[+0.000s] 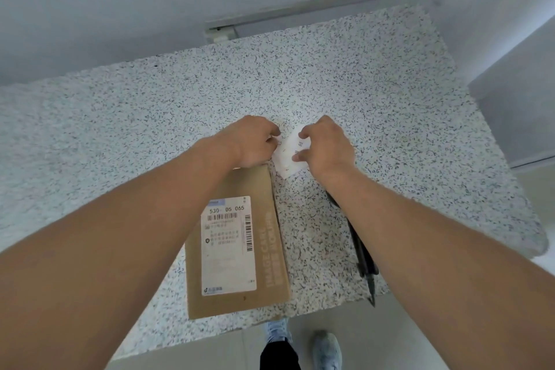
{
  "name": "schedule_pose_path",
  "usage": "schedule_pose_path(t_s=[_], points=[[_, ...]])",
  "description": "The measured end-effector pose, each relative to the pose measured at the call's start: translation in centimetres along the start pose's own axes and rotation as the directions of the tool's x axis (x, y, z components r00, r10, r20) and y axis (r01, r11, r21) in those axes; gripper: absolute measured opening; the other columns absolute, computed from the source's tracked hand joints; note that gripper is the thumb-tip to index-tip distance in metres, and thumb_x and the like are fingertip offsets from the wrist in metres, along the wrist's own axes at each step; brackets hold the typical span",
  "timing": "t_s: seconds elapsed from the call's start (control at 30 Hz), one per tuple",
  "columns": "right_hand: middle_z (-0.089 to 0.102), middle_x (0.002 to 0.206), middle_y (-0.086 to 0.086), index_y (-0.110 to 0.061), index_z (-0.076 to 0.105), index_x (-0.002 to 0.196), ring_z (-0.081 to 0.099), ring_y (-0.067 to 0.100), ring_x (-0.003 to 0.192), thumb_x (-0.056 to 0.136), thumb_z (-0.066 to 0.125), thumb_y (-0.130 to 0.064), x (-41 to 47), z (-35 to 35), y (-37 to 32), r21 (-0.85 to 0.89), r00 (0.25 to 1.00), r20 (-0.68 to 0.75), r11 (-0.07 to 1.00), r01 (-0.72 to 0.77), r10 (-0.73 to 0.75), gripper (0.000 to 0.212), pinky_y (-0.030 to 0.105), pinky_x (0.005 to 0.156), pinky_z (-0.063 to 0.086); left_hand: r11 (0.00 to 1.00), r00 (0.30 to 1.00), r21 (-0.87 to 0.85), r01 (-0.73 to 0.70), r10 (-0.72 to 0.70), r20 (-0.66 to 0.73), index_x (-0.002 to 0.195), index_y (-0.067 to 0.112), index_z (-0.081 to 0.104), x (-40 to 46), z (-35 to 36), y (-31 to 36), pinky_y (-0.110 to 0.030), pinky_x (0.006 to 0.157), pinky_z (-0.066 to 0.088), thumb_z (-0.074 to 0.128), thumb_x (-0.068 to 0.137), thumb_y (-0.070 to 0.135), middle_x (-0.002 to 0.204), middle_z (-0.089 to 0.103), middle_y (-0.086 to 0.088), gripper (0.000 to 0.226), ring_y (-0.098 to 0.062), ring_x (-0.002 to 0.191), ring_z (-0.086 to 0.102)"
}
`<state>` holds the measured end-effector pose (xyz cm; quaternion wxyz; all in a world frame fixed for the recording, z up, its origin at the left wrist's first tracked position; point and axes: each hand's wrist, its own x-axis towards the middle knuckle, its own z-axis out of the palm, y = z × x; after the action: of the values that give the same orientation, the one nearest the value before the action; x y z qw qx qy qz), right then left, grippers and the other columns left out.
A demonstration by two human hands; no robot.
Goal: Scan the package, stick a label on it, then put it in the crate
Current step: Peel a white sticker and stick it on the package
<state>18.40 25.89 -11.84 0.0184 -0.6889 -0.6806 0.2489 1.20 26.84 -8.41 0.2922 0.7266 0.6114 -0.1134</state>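
A flat brown cardboard package (270,249) lies on the speckled counter, near its front edge, with a white shipping label printed with barcodes on its top face. Just beyond the package's far right corner, a small white label sheet (289,156) is pinched from both sides. My left hand (250,141) grips its left edge and my right hand (326,144) holds its right side between thumb and fingers. Both hands hover over the counter at the package's far end. The crate is not in view.
A dark, slim tool (365,261) lies on the counter (390,105) under my right forearm, reaching the front edge. A wall and a metal rail (315,6) run behind the counter. A grey cabinet (516,105) stands on the right. My shoes (327,348) show on the floor below.
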Motion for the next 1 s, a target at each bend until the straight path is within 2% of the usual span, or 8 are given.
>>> schedule_pose_path(t_s=[0.1,0.27,0.33,0.4,0.47,0.67,0.83,1.0], points=[[0.060,0.095,-0.008,-0.019,0.071,0.123,0.054,0.005,0.069,0.090,0.082,-0.023,0.2,-0.2,-0.1,0.094,0.998,-0.010,0.993,-0.066,0.067,0.035,0.027,0.060,0.037,1.000,1.000,-0.001,-0.011,0.011,0.000,0.144,0.017,0.057,0.2,0.1,-0.3,-0.041,0.112,0.041,0.045,0.103,0.026,0.150,0.055,-0.008,0.044,-0.028,0.138,0.050],[0.055,0.085,-0.013,-0.015,0.076,0.121,0.049,0.001,0.068,0.095,0.076,-0.023,0.2,-0.1,-0.1,0.176,0.996,-0.063,0.983,-0.043,0.055,0.027,0.026,0.060,0.037,0.999,1.000,-0.025,-0.025,0.025,-0.013,0.138,0.015,0.063,-0.1,-0.1,-0.6,-0.036,0.104,0.046,0.052,0.101,0.027,0.142,0.061,-0.008,0.040,-0.027,0.128,0.057],[0.069,0.093,-0.004,-0.009,0.077,0.116,0.057,0.006,0.072,0.095,0.076,-0.021,-0.2,-0.2,-0.3,0.292,0.992,-0.103,0.956,-0.036,0.069,0.025,0.026,0.066,0.045,0.997,0.999,-0.080,-0.017,0.014,-0.039,0.133,0.015,0.067,-0.3,0.0,-0.6,-0.035,0.100,0.047,0.054,0.102,0.031,0.137,0.065,-0.007,0.038,-0.026,0.123,0.060],[0.074,0.093,0.002,-0.006,0.080,0.105,0.068,0.019,0.082,0.092,0.079,-0.022,-0.9,-0.7,-0.6,0.493,0.984,-0.134,0.869,-0.035,0.116,0.021,0.031,0.081,0.054,0.980,0.996,-0.198,-0.003,-0.016,-0.091,0.126,0.017,0.071,-0.6,-0.2,-0.6,-0.033,0.096,0.047,0.058,0.101,0.036,0.128,0.070,-0.002,0.034,-0.022,0.114,0.063],[0.072,0.084,-0.008,-0.010,0.081,0.104,0.072,0.018,0.087,0.091,0.081,-0.024,-1.8,-1.2,-1.1,0.641,0.978,-0.134,0.767,-0.037,0.160,0.020,0.032,0.089,0.056,0.946,0.987,-0.323,-0.004,-0.048,-0.153,0.122,0.017,0.073,-1.2,-0.5,-0.3,-0.029,0.091,0.046,0.062,0.099,0.037,0.119,0.072,0.001,0.032,-0.017,0.104,0.064],[0.078,0.096,-0.005,-0.018,0.078,0.113,0.079,0.015,0.087,0.092,0.079,-0.021,-4.6,-3.3,-2.2,0.911,0.973,-0.020,0.404,-0.077,0.231,0.021,0.034,0.090,0.061,0.814,0.955,-0.569,-0.117,-0.065,-0.289,0.103,0.018,0.078,-4.4,-2.3,1.9,-0.039,0.088,0.058,0.071,0.093,0.030,0.094,0.076,0.004,0.017,-0.015,0.088,0.070],[0.077,0.101,-0.006,-0.017,0.076,0.113,0.079,0.013,0.085,0.095,0.077,-0.021,-7.4,-6.3,-3.2,0.940,0.983,-0.040,0.341,-0.024,0.179,0.019,0.028,0.087,0.060,0.723,0.944,-0.671,-0.161,-0.086,-0.319,0.091,0.015,0.077,-7.6,-4.3,4.0,-0.050,0.085,0.061,0.072,0.093,0.021,0.085,0.077,-0.010,0.008,-0.031,0.086,0.074],[0.078,0.098,-0.004,-0.027,0.075,0.100,0.079,0.014,0.086,0.095,0.077,-0.019,-10.2,-9.9,-3.6,0.947,0.991,-0.062,0.319,0.021,0.118,0.010,0.030,0.089,0.062,0.633,0.938,-0.746,-0.209,-0.086,-0.336,0.096,0.002,0.075,-11.6,-6.4,6.4,-0.039,0.084,0.063,0.068,0.096,0.008,0.091,0.076,-0.019,0.010,-0.033,0.090,0.075]])
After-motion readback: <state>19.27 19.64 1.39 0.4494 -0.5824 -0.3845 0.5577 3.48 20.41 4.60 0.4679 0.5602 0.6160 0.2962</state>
